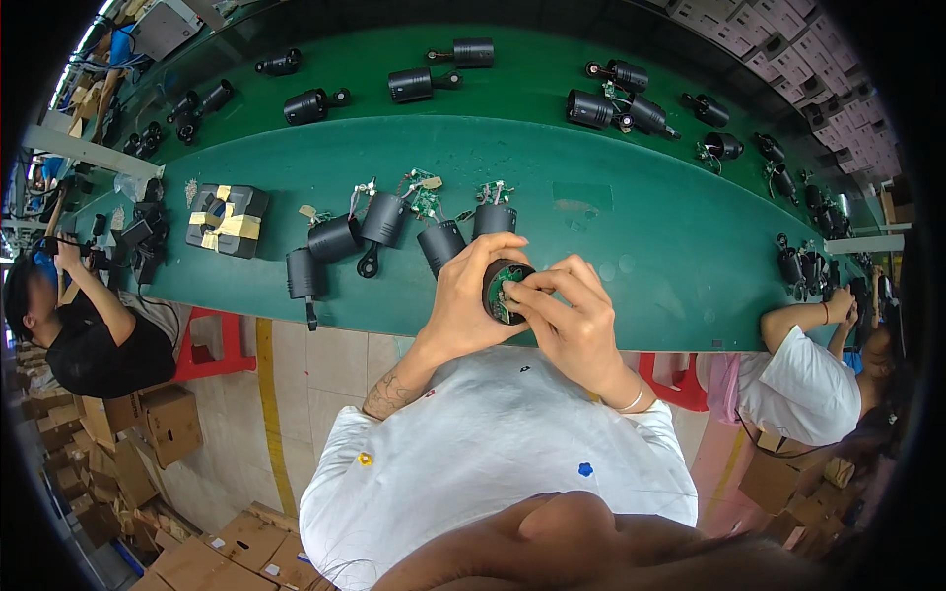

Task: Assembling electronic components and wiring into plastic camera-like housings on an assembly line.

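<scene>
My left hand point(460, 304) wraps around a black cylindrical housing point(508, 265) above the table's near edge. The housing's open end faces up and to the right, and a round green circuit board point(499, 301) shows inside it. At that open end, my right hand point(579, 323) is closed, its thumb and forefinger pinched against the board. The fingertips hide part of the board. Just beyond my hands stand similar black housings point(385, 218) with wires and loose green boards point(426, 203) hanging out of their ends.
A black plastic block point(228, 221) with yellow tape lies on the left of the green table point(670, 256). Behind it, a green conveyor belt point(522, 79) carries more black housings. One co-worker point(108, 335) sits at left, another point(808, 384) at right. Cardboard boxes point(232, 547) sit on the floor.
</scene>
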The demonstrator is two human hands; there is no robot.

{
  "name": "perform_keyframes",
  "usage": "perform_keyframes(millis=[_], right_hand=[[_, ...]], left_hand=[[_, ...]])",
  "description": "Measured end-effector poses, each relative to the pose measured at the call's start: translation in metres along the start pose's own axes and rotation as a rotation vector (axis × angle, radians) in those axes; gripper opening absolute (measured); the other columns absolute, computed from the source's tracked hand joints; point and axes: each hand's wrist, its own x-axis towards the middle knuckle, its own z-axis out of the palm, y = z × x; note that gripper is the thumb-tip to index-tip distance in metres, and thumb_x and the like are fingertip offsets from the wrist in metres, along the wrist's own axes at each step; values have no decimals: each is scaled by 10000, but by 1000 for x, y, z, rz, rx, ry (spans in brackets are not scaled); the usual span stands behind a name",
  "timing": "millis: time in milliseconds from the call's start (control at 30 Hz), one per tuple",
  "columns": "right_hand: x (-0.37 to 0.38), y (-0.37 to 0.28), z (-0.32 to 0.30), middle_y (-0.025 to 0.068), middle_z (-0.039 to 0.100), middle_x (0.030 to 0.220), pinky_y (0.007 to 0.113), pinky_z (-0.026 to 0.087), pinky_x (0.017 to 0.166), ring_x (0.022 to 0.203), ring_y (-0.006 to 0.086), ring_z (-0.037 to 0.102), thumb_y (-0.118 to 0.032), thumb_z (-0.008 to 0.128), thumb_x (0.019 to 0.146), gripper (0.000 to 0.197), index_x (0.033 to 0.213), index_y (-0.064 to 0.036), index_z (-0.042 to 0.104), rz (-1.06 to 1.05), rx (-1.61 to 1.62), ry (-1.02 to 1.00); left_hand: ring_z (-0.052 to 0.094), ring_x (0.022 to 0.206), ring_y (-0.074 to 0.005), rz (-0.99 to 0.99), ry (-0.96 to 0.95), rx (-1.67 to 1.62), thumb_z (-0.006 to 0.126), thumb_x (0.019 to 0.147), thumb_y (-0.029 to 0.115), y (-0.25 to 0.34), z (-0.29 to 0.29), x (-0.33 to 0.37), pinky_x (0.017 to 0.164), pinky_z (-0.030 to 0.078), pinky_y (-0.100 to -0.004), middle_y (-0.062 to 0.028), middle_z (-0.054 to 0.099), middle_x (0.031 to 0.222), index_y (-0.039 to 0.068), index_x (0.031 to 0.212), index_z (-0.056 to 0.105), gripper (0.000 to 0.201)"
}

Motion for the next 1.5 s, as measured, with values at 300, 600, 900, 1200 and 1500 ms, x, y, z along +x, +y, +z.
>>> perform_keyframes(millis=[300,600,900,1200,1500], right_hand=[[4,6,-10,43,603,811,279,407,689,714,174,462,53,667,699,131,800,-22,700,76,135,-170],[0,17,-6,33,621,777,289,425,701,715,170,483,73,682,658,155,781,-16,712,125,164,-114],[11,6,-7,53,674,866,326,472,812,883,208,589,25,740,632,333,959,-37,737,321,184,91],[9,15,-1,130,692,1101,352,497,934,1052,262,631,49,730,626,472,1092,-18,708,400,599,-149],[4,19,9,116,707,1088,327,524,883,1003,234,650,54,721,650,450,1095,-6,699,277,552,-83]], left_hand=[[638,770,-187,-12,-67,42,777,530,42,1,-2,1,696,495,-293,-59,657,908,50,1185,511,707],[625,748,-182,-87,-66,128,778,528,70,1,5,-1,697,490,-296,-40,657,871,52,1188,489,720],[612,924,-231,-93,-94,-66,768,511,63,0,-1,3,765,488,-324,-136,536,1241,43,1400,362,977],[525,1132,-318,66,-12,6,770,502,69,1,-1,7,852,474,-379,-185,376,1384,73,1488,271,1104],[530,1126,-300,90,-80,77,777,495,72,1,-5,10,870,474,-380,-176,387,1377,70,1488,274,1113]])
